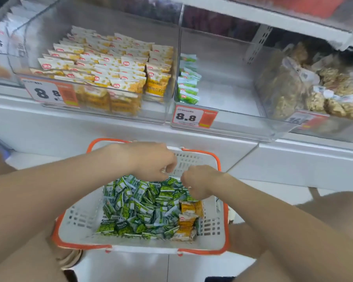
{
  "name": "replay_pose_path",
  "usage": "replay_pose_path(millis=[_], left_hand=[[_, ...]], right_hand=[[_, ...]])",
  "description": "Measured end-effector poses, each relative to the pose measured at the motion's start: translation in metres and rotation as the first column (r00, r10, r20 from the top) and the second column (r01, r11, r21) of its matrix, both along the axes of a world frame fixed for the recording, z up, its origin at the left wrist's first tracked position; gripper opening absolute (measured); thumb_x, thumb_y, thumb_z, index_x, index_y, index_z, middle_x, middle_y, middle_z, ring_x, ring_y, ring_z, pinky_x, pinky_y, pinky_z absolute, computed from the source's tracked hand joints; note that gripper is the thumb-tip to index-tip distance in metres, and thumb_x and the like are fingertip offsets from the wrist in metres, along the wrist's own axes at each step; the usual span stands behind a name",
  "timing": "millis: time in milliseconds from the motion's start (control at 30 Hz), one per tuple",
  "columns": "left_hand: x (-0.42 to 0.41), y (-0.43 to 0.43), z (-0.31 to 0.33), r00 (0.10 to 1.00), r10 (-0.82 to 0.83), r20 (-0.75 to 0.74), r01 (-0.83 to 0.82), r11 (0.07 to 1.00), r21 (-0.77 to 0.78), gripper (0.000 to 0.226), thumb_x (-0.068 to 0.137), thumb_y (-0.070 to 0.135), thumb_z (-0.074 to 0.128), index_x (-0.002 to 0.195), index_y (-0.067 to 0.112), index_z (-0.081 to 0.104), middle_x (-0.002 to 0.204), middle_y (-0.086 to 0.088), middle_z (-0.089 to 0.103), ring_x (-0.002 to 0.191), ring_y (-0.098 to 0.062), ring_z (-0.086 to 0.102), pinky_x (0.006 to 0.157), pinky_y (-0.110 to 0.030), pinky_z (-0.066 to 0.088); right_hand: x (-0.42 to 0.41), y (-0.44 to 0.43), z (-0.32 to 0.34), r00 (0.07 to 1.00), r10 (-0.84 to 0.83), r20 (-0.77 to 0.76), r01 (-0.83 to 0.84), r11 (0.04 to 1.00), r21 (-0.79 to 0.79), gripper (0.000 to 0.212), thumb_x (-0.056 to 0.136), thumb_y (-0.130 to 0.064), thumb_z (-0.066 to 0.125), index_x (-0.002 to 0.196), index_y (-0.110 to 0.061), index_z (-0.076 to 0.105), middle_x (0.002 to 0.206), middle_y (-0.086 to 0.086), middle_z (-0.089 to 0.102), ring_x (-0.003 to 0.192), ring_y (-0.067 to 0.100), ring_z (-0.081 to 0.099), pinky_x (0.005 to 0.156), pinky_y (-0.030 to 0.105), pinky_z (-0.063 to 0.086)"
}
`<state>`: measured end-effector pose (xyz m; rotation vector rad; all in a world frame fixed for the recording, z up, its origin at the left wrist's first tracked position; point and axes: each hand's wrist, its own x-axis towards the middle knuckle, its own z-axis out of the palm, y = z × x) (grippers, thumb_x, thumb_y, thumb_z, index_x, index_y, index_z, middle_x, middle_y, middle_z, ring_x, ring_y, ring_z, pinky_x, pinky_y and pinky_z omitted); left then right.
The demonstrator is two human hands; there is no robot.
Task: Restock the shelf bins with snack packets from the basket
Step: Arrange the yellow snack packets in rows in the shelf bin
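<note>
**Both hands down in the basket**

Head view: left hand (151, 161) and right hand (198, 184), fingers curled, on the green packets (139, 208) heaped in the basket (77, 218). Can't tell if either grips any. Yellow packets (189, 208) at the basket's right side. Middle bin (222, 82) above holds a green stack (188, 82) against its left wall.

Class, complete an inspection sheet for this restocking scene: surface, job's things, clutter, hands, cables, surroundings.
Surface: white shelf ledge under clear bins.
Job's things: basket heaped with green packets, few yellow packets; middle bin nearly bare, green row along its left wall.
Clutter: nothing seen.
Hands: left hand and right hand curled onto the green heap; grip hidden.
Cables: nothing seen.
Surroundings: left bin full of yellow packs; right bin of brown snacks; price tags.
</note>
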<state>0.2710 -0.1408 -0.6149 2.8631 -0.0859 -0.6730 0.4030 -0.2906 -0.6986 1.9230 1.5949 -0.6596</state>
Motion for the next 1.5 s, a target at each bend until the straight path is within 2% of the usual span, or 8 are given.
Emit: replay_pose_path(millis=[167, 333, 667, 933, 1100, 1233, 1400, 1500], left_hand=[[0.008, -0.01, -0.026, 0.995, -0.054, -0.087, 0.059, 0.996, 0.06, 0.018, 0.101, 0.03, 0.052, 0.112, 0.022, 0.063, 0.102, -0.002, 0.061, 0.092, -0.028, 0.063, 0.08, -0.042, 0.057], [0.015, -0.017, -0.049, 0.986, -0.093, -0.138, 0.11, 0.987, 0.12, 0.018, 0.101, 0.022, 0.05, 0.107, 0.013, 0.064, 0.1, -0.009, 0.064, 0.081, -0.03, 0.066, 0.064, -0.038, 0.052], [0.017, -0.007, -0.049, 0.986, -0.074, -0.148, 0.092, 0.989, 0.117, 0.021, 0.103, 0.026, 0.05, 0.107, 0.012, 0.065, 0.098, -0.008, 0.066, 0.084, -0.03, 0.067, 0.067, -0.038, 0.054], [0.004, 0.013, -0.022, 0.978, 0.09, -0.19, -0.069, 0.991, 0.115, 0.035, 0.103, 0.041, 0.052, 0.127, 0.017, 0.059, 0.109, -0.008, 0.06, 0.103, -0.032, 0.063, 0.09, -0.047, 0.056], [-0.011, 0.031, 0.0, 0.947, 0.235, -0.22, -0.207, 0.968, 0.142, 0.056, 0.099, 0.053, 0.062, 0.133, 0.01, 0.051, 0.113, -0.006, 0.063, 0.104, -0.028, 0.063, 0.078, -0.036, 0.049], [-0.024, 0.054, 0.021, 0.931, 0.314, -0.187, -0.329, 0.943, -0.055, 0.071, 0.089, 0.063, 0.07, 0.14, 0.015, 0.053, 0.13, -0.001, 0.067, 0.115, -0.022, 0.065, 0.101, -0.041, 0.052], [-0.037, 0.07, 0.045, 0.885, 0.45, -0.123, -0.425, 0.67, -0.608, 0.015, 0.096, 0.027, 0.075, 0.107, 0.017, 0.073, 0.101, -0.005, 0.078, 0.09, -0.02, 0.078, 0.088, -0.044, 0.062], [-0.038, 0.074, 0.054, 0.826, 0.563, -0.036, -0.428, 0.584, -0.69, 0.011, 0.097, 0.018, 0.074, 0.106, 0.014, 0.07, 0.096, -0.015, 0.075, 0.082, -0.021, 0.077, 0.082, -0.04, 0.064]], right_hand=[[-0.009, -0.021, -0.062, 0.998, 0.059, 0.035, -0.051, 0.98, -0.192, 0.015, 0.095, -0.003, 0.058, 0.107, -0.011, 0.062, 0.088, 0.003, 0.051, 0.068, 0.019, 0.051, 0.055, 0.035, 0.045], [-0.02, -0.034, -0.11, 0.995, 0.072, -0.065, -0.082, 0.982, -0.169, 0.046, 0.097, -0.001, 0.058, 0.141, -0.012, 0.051, 0.127, 0.011, 0.058, 0.106, 0.032, 0.064, 0.077, 0.043, 0.056], [-0.037, -0.024, -0.116, 0.988, 0.14, -0.064, -0.152, 0.958, -0.244, 0.02, 0.095, -0.002, 0.064, 0.112, -0.01, 0.06, 0.113, 0.011, 0.058, 0.092, 0.027, 0.06, 0.07, 0.041, 0.054], [-0.012, 0.007, -0.066, 0.936, -0.154, -0.317, 0.215, 0.962, 0.167, 0.009, 0.101, -0.014, 0.046, 0.101, -0.012, 0.056, 0.083, 0.005, 0.058, 0.081, 0.031, 0.056, 0.074, 0.046, 0.054], [-0.024, 0.026, 0.001, 0.881, -0.147, -0.45, 0.398, 0.746, 0.534, 0.024, 0.11, -0.02, 0.041, 0.131, -0.021, 0.051, 0.122, 0.007, 0.064, 0.098, 0.028, 0.061, 0.08, 0.047, 0.053], [-0.04, 0.035, 0.043, 0.86, -0.04, -0.509, 0.467, 0.466, 0.752, 0.022, 0.11, -0.021, 0.04, 0.129, -0.023, 0.051, 0.116, 0.0, 0.062, 0.093, 0.024, 0.06, 0.077, 0.047, 0.05], [-0.05, 0.047, 0.095, 0.862, 0.038, -0.505, 0.497, 0.127, 0.859, 0.022, 0.108, -0.02, 0.052, 0.126, -0.018, 0.062, 0.105, -0.011, 0.063, 0.087, -0.001, 0.054, 0.077, 0.017, 0.039], [-0.05, 0.054, 0.117, 0.852, 0.06, -0.519, 0.513, 0.095, 0.853, 0.03, 0.102, -0.026, 0.065, 0.132, -0.022, 0.061, 0.105, -0.019, 0.063, 0.084, -0.009, 0.054, 0.077, 0.011, 0.037]])
